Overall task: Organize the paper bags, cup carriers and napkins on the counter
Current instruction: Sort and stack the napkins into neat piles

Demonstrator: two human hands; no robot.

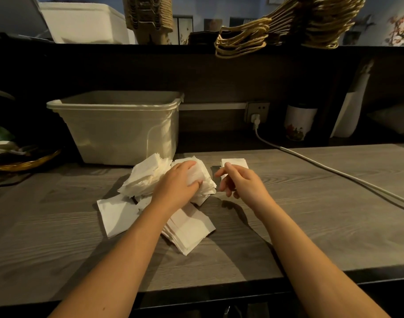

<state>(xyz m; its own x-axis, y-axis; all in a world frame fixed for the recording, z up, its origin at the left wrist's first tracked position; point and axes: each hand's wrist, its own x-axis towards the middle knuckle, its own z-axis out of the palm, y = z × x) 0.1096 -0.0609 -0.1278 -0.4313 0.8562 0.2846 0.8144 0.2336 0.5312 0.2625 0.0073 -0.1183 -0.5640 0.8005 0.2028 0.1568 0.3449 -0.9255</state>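
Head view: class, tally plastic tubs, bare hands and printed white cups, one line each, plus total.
Plastic tubs: 2, translucent rectangular tub on the counter, white tub on the shelf
Bare hands: 2, left hand gripping white napkins, right hand
Printed white cups: 1
Total: 5

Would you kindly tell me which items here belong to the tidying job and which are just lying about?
Job: napkins, paper bags, cup carriers.
Lying about: cable, cup, basket; plastic bin, unclear.

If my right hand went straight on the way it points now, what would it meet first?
Likely the single napkin just beyond the right hand, though depth is unclear.
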